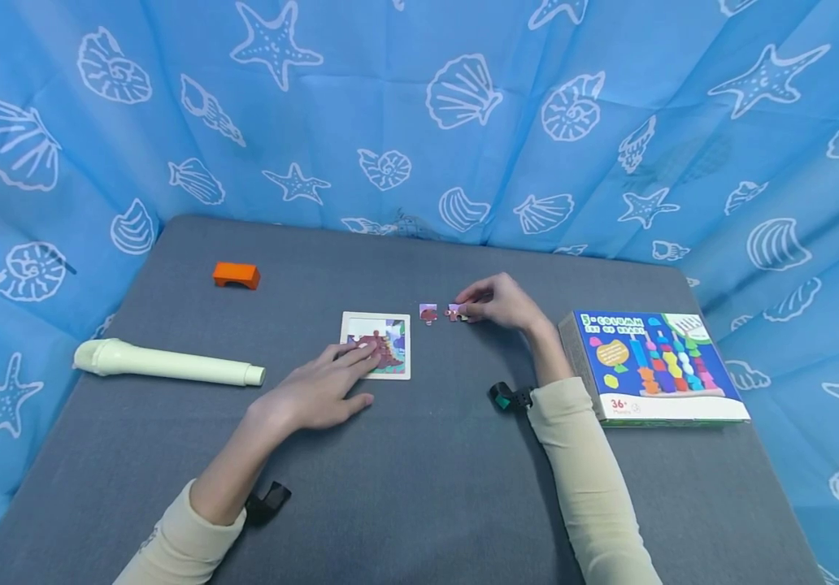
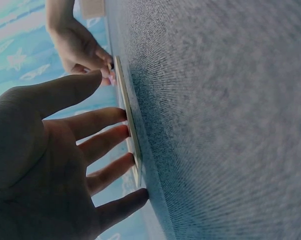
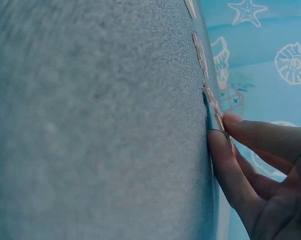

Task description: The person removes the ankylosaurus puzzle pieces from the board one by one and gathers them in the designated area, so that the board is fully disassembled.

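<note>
A small jigsaw puzzle in a white frame (image 1: 406, 357) lies on the grey table, partly filled with pieces showing a reddish-brown figure. My left hand (image 1: 320, 388) rests on it with fingers spread, covering its lower left; in the left wrist view the fingertips touch the thin board (image 2: 132, 130). My right hand (image 1: 503, 302) pinches a puzzle piece (image 1: 453, 312) between thumb and fingers, right of the frame. In the right wrist view that piece (image 3: 213, 104) is tilted, its near edge lifted at the fingertips. Another loose puzzle piece (image 1: 428, 313) lies between it and the frame.
A pale green toy microphone (image 1: 171, 362) lies at the left, with an orange arch block (image 1: 236, 275) behind it. A boxed bead set (image 1: 657, 370) stands by my right forearm. Blue shell-print curtain (image 1: 419, 114) hangs round the table's back and sides.
</note>
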Tool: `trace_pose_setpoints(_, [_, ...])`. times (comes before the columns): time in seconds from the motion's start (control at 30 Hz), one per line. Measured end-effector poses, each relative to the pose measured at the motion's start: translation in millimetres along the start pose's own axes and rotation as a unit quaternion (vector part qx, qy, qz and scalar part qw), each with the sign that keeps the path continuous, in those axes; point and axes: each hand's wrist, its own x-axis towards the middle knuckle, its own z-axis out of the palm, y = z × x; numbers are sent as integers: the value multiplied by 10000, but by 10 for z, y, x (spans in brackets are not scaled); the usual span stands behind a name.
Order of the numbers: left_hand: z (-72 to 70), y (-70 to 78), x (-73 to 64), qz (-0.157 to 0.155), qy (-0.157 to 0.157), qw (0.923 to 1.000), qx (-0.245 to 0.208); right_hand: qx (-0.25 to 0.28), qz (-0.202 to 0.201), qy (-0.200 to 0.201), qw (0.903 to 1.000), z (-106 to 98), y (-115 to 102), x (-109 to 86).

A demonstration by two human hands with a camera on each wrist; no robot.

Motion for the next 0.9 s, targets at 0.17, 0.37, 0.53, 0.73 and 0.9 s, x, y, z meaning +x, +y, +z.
trace_pose_setpoints(0.17, [-12, 9, 7, -10, -25, 10000, 62, -276, 95, 23, 9996, -22, -28, -29])
trace_pose_setpoints(0.37, [-30, 15, 14, -54, -30, 9999, 139, -482, 97, 170, 9986, -49, -55, -49])
trace_pose_setpoints(0.53, [-37, 36, 24, -116, 82, 9996, 249, -230, -235, 79, 9994, -4, -81, -28])
trace_pose_setpoints(0.73, [-13, 96, 43, -60, 354, 9978, 563, 565, -468, -173, 9972, 100, -158, -7])
trace_pose_setpoints(0.9, [-11, 185, 61, 162, 427, 9962, 744, 694, -575, -386, 9952, 226, -265, 16])
